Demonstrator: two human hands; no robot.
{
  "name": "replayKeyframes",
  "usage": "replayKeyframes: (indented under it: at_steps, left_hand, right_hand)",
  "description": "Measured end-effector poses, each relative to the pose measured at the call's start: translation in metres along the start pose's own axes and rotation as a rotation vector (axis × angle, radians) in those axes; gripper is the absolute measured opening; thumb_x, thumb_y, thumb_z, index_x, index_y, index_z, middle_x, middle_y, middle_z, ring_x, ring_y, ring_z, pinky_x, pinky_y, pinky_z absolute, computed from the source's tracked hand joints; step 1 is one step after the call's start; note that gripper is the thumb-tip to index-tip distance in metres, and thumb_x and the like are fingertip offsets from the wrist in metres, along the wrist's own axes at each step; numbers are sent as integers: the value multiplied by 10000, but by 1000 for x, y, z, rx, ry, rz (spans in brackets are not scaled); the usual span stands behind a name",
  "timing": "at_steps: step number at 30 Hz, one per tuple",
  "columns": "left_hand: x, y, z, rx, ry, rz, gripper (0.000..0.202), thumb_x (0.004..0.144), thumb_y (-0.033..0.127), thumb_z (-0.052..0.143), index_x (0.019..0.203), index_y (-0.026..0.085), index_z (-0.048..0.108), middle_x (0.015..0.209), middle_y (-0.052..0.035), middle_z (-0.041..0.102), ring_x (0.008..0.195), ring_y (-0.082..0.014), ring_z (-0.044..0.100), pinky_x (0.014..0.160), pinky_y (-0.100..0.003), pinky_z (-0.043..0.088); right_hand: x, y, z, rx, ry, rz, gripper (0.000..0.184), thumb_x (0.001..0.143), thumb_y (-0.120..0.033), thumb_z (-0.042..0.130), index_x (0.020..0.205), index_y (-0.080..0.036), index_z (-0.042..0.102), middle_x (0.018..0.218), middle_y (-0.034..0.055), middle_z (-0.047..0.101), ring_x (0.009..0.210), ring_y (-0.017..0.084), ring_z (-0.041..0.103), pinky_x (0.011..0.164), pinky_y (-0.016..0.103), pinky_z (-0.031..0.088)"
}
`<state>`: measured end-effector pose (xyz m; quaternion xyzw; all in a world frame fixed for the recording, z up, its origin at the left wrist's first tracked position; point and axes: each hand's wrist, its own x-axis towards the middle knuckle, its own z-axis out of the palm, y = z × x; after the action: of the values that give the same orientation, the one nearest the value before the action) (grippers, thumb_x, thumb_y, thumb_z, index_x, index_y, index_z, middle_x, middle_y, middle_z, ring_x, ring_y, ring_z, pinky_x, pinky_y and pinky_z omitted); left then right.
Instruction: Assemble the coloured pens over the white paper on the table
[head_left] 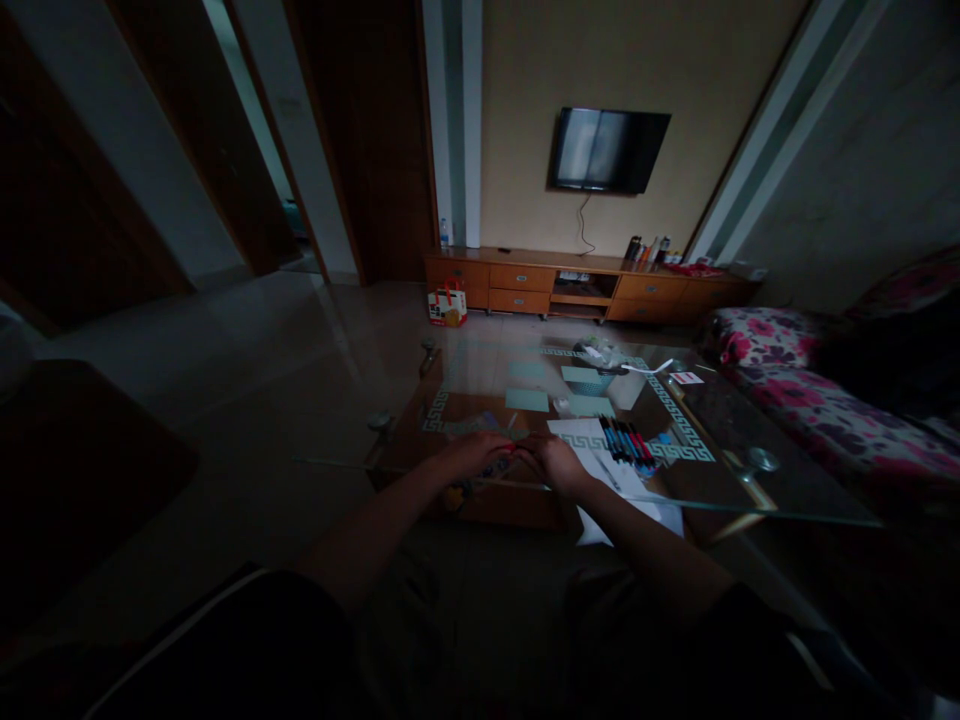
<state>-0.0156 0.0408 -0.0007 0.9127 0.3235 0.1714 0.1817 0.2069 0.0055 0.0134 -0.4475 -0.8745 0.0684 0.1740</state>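
My left hand and my right hand meet over the near edge of a glass coffee table. Both hands have their fingers curled together around a small reddish thing pinched between them; the room is too dark to name it. Just right of my right hand lies a row of several marker pens on white paper. Pale green cards lie further back on the glass.
A flowered sofa stands along the right. A wooden TV cabinet with a wall-mounted TV above it fills the far wall. A gift bag sits on the tiled floor.
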Motion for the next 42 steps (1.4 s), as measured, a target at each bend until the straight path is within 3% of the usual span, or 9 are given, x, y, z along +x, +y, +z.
replayKeyframes:
  at_steps: [18,25,31,37,42]
  left_hand:
    - [0,-1,1,2,23,8,330,991,435,422,999,214,667,953,-31,698,863,-170,633,745,-238,437]
    - [-8,-15,0,32,43,-67,338,993,423,412,1039,224,681,1005,-49,704,902,-191,638,785,-268,461]
    - [-16,-20,-6,13,69,-92,351,1007,401,373,1107,229,662,1037,-47,699,908,-186,634,800,-269,461]
    - [-14,-16,-4,41,54,-98,350,1007,398,366,1065,228,667,966,-39,689,863,-175,623,767,-258,451]
    - [-13,-15,-3,58,58,-87,356,1008,412,354,1054,229,655,989,-40,684,888,-182,620,762,-257,448]
  right_hand:
    - [0,4,0,13,22,-19,349,988,-425,451,1143,-238,701,918,81,701,912,207,633,797,280,450]
    - [-3,29,8,95,73,53,274,949,-366,533,1113,-239,711,921,68,699,853,198,638,783,283,477]
    - [-12,65,12,104,252,212,276,944,-325,515,1119,-202,688,996,90,637,822,192,615,791,308,493]
    - [-16,78,11,75,411,258,362,992,-304,361,1247,-191,592,1012,110,577,828,208,598,818,342,487]
    - [-15,82,10,145,534,269,231,925,-308,487,1088,-178,586,944,79,609,734,187,578,725,323,486]
